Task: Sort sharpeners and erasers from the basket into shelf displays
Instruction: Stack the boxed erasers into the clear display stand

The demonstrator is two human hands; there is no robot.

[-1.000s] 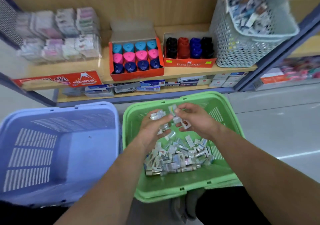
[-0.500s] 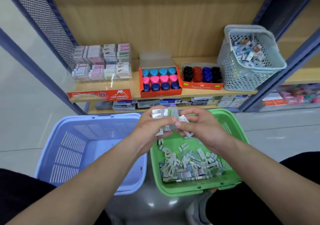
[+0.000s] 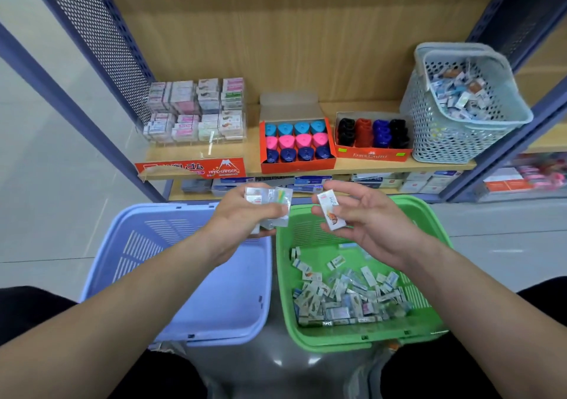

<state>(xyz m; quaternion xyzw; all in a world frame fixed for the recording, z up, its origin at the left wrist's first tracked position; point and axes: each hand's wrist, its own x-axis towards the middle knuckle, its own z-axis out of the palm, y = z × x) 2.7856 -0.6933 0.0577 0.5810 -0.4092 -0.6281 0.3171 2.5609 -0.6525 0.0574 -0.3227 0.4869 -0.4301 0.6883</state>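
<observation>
The right hand (image 3: 368, 222) pinches a single eraser (image 3: 330, 211) between thumb and fingers above the far rim of the green basket (image 3: 337, 344). The left hand (image 3: 242, 219), just left of that rim, is curled round a small stack of erasers (image 3: 267, 200). More of them lie in a loose pile (image 3: 346, 300) at the near end of the green basket. Each is a small rectangular block in a printed paper sleeve under glossy clear film. They are probably very light and firm enough not to crush, but the film looks slick. The long flat faces seem the surest place to grip one, and a stack held this way could fan out and slip. The clear display case (image 3: 196, 113) stands beyond the green basket and to its left on the wooden shelf (image 3: 368, 166), its compartments already packed with similar upright blocks.
</observation>
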